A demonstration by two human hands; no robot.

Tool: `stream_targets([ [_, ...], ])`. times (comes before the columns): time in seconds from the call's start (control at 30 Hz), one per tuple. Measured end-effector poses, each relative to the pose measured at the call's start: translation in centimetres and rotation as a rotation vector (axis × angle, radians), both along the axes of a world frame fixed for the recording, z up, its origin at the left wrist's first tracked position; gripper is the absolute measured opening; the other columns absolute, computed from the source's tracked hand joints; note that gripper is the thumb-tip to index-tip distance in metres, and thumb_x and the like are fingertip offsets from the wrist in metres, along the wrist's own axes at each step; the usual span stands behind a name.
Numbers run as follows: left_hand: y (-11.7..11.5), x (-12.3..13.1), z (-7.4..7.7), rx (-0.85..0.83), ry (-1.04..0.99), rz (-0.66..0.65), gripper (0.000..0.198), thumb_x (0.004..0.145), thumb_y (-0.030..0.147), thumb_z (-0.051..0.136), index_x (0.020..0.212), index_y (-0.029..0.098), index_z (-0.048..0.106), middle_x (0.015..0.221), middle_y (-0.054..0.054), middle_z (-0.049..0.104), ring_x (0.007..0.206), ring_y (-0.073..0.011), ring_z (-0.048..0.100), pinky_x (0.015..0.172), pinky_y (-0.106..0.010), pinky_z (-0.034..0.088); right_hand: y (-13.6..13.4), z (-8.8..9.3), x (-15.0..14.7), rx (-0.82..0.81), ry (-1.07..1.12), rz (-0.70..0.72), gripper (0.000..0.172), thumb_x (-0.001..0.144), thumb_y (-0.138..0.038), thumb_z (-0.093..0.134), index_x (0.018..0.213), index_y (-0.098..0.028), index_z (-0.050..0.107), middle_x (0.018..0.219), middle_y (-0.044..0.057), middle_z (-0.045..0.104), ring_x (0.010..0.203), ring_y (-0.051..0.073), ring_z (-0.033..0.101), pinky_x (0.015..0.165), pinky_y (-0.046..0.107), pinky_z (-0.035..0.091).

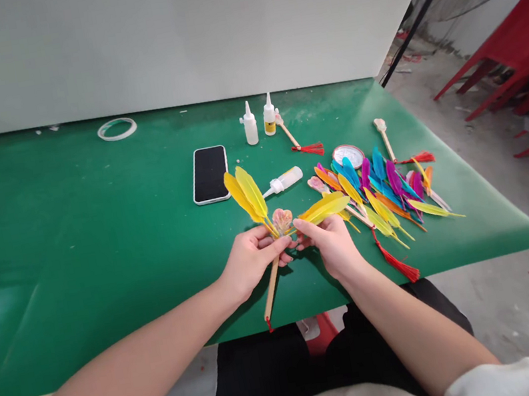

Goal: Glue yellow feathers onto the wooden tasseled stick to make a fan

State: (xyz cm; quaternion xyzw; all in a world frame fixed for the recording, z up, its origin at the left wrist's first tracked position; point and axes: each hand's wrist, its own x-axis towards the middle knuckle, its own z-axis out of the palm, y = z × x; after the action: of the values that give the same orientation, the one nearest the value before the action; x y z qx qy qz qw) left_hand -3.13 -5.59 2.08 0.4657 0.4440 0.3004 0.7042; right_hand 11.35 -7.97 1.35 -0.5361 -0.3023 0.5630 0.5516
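My left hand [259, 256] is closed round the top of a wooden stick [272, 289] with a pinkish, flower-like head [282, 219] and a bit of red cord at its lower end. Two yellow feathers [248, 194] stand up from the stick's top, beside that head. Between the thumb and fingers of my right hand [325, 238] are yellow feathers [324, 207] pointing right, their quill ends close to the head. Whether those quills touch the stick is hidden by my fingers.
Right of my hands lies a pile of coloured feathers [384, 185] with a tasselled stick [361, 215] and a round white dish [348, 155]. Beyond are a lying glue bottle [286, 179], two upright bottles [250, 126], a phone [210, 174] and a tape ring [117, 129].
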Motion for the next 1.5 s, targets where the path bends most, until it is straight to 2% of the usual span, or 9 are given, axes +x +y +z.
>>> stream_targets([
  [0.83,0.02,-0.03,0.05,-0.012,-0.010,-0.011,0.027,0.071,0.029,0.069,0.091,0.012,0.062,0.075,-0.002,0.068,0.056,-0.0083,0.061,0.055,-0.019,0.052,0.04,0.03,-0.08,0.000,0.000,0.007,0.024,0.063,-0.037,0.071,0.065,-0.014,0.064,0.053,-0.001,0.059,0.047,0.010,0.054,0.045,0.021,0.045],
  [1.07,0.09,0.02,0.18,-0.063,-0.031,0.015,0.028,0.073,0.034,0.067,0.086,0.011,0.062,0.071,-0.003,0.067,0.060,-0.0102,0.062,0.056,-0.020,0.052,-0.05,0.00,-0.18,0.006,-0.013,0.058,0.027,0.065,-0.038,0.070,0.069,-0.012,0.065,0.059,0.002,0.062,0.051,0.010,0.056,0.048,0.021,0.045],
  [1.17,0.09,0.01,0.28,-0.063,-0.037,0.031,0.028,0.073,0.035,0.067,0.083,0.009,0.062,0.071,-0.004,0.067,0.060,-0.0100,0.062,0.057,-0.020,0.052,0.08,-0.12,-0.09,-0.003,0.037,0.024,0.028,0.063,-0.038,0.072,0.070,-0.013,0.064,0.060,0.000,0.061,0.051,0.009,0.054,0.046,0.020,0.046],
  [1.33,0.15,0.02,0.28,-0.058,-0.028,0.068,0.029,0.073,0.035,0.067,0.081,0.008,0.061,0.070,-0.005,0.068,0.060,-0.0106,0.062,0.058,-0.021,0.053,0.33,-0.07,0.12,0.034,0.102,-0.126,0.025,0.061,-0.035,0.073,0.068,-0.015,0.061,0.056,-0.004,0.055,0.048,0.007,0.050,0.043,0.019,0.046],
  [1.5,0.16,0.05,0.33,-0.057,-0.014,0.061,0.029,0.072,0.035,0.067,0.082,0.008,0.061,0.070,-0.005,0.068,0.059,-0.0108,0.062,0.058,-0.021,0.053,0.27,-0.06,0.12,0.070,0.095,-0.144,0.021,0.063,-0.033,0.073,0.069,-0.015,0.063,0.058,-0.004,0.057,0.048,0.006,0.050,0.044,0.018,0.046],
])
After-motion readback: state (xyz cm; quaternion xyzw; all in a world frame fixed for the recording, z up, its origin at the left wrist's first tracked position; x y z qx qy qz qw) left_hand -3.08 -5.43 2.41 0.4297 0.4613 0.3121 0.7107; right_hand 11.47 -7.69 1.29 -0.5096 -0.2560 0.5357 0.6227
